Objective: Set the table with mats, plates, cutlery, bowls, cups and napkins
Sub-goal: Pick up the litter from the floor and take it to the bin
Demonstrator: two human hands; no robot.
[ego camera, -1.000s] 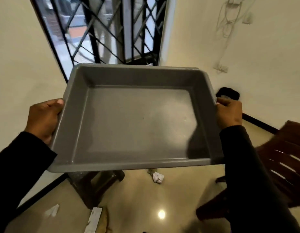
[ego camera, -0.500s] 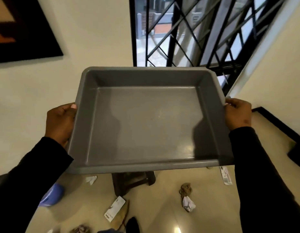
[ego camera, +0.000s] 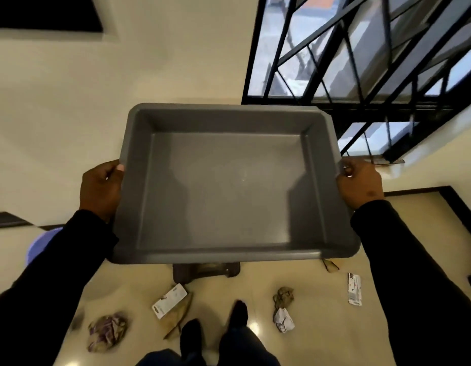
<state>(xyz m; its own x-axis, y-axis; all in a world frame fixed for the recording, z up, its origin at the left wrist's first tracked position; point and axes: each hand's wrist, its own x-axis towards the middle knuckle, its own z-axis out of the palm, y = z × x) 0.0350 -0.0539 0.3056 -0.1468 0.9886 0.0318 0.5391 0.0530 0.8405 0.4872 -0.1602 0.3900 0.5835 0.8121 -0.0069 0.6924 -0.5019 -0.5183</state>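
A grey rectangular tray (ego camera: pixel 229 180) fills the middle of the view, held level in the air above the floor, with nothing in it. My left hand (ego camera: pixel 101 188) grips its left rim, thumb over the edge. My right hand (ego camera: pixel 359 182) grips its right rim in the same way. Both arms wear black sleeves. No mats, plates, cutlery, bowls, cups or napkins are in sight.
A dark low stool (ego camera: pixel 206 270) stands on the tiled floor under the tray, near the wall. Crumpled wrappers (ego camera: pixel 283 310), a paper card (ego camera: pixel 169 301) and a packet (ego camera: pixel 354 287) lie scattered. A barred window (ego camera: pixel 361 62) is ahead right. My feet (ego camera: pixel 215 331) show below.
The view has swung left and tipped down; the window shifted right and the chair left the frame. More floor litter and my feet came into sight. Both hands keep the tray.
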